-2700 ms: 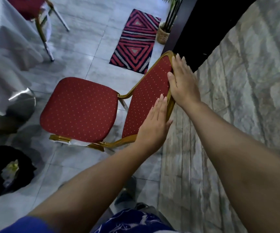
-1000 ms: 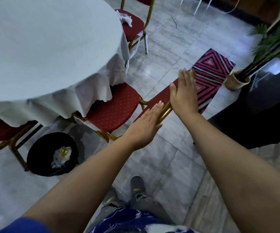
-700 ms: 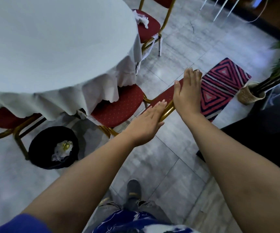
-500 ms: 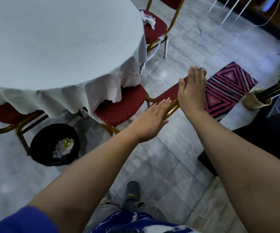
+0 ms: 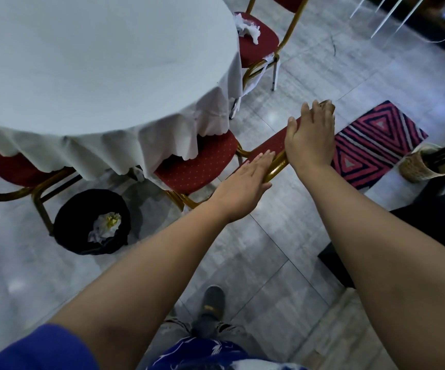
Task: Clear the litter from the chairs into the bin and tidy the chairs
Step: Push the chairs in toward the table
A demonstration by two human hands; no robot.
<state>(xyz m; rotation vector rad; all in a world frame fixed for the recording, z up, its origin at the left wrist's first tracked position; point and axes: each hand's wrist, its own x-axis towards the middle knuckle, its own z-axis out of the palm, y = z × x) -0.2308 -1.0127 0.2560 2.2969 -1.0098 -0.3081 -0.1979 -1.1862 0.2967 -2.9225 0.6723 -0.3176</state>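
- The chair (image 5: 197, 166) is standing at the counter (image 5: 96, 62), its red seat reaching partly under the hanging cloth (image 5: 162, 140) and its back leaning out toward the person.
- The left hand (image 5: 245, 180) is pressing flat on the lower end of the back, fingers (image 5: 261, 160) straight and together across the gold frame.
- The right hand (image 5: 309, 140) is lying flat along the back's upper end, fingers (image 5: 320, 110) straight and close together with the tips at the top corner. Neither hand is gripping.
- A few seconds ago this chair was standing out in the open, away from the counter. Since then both palms have been pushing it in, and over the last second the seat has been sliding further beneath the cloth.
- The part of the seat that shows is carrying no litter, so this chair is probably nearly tidied; a last small push may be all that is remaining.
- The bin (image 5: 66, 222) is sitting on the floor just left of the chair, already holding crumpled paper (image 5: 105, 227).
- The far chair (image 5: 258, 46) is still carrying white tissue (image 5: 248, 26) on its seat, so that is likely coming next.
- A striped rug (image 5: 376, 142) is lying beyond the right hand.
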